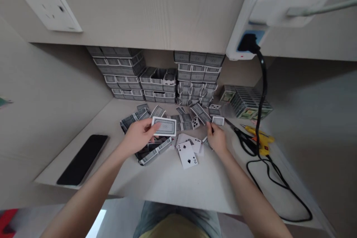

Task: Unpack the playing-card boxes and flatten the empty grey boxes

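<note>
My left hand [139,135] pinches a playing card [165,126], its grey patterned back facing up. Below that card stands a low frame of folded cards [156,152]. My right hand [216,138] has its fingers curled together among loose folded cards; whatever they grip, if anything, is hidden. A folded card piece [200,113] leans just beyond its fingertips. Between my hands lies a loose pile of face-up cards, with a two of spades [187,154] on top. More folded cards [182,121] lie behind the pile.
Stacked card-built blocks [199,70] rise along the back wall. A phone [83,160] lies at left. Black-handled scissors [245,141], a yellow glue gun [262,141] and its black cord [262,96] are at right, near boxed card decks [248,100]. A power strip [242,26] hangs above.
</note>
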The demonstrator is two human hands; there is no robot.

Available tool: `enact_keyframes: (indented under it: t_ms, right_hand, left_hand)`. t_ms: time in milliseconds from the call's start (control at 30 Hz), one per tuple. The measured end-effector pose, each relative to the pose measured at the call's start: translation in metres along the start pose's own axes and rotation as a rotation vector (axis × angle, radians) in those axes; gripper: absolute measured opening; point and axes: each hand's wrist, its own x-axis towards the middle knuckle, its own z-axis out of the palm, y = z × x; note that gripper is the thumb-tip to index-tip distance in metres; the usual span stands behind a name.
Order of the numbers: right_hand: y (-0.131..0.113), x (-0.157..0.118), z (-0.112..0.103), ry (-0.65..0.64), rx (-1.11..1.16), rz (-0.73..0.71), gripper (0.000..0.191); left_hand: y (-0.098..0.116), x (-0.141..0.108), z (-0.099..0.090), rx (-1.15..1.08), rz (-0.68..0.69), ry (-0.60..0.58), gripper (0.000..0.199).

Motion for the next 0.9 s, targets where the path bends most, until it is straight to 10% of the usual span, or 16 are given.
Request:
enact_keyframes:
  t_ms: [267, 533, 767, 900]
  right_hand:
    - [-0.007, -0.001, -0.003, 0.087, 0.274, 0.080, 0.049]
    - [-0.073, -0.004, -0.019, 0.096, 0.525, -0.055, 0.042]
    - [-0.168, 0.014, -0.010, -0.045, 0.639, -0.326, 0.041]
    - [-0.195, 0.011, 0.002, -0.363, 0.839, -0.553, 0.041]
  left_hand:
    - [-0.031, -0.006, -0.007, -0.313, -0.094, 0.161, 0.018]
    - [-0.039, -0.019, -0.012, -0.335, -0.120, 0.298, 0.037]
    - [-0.026, -0.026, -0.022, -0.190, 0.008, 0.660, 0.035]
    - [-0.014, -0.023, -0.022, -0.140, 0.018, 0.686, 0.035]
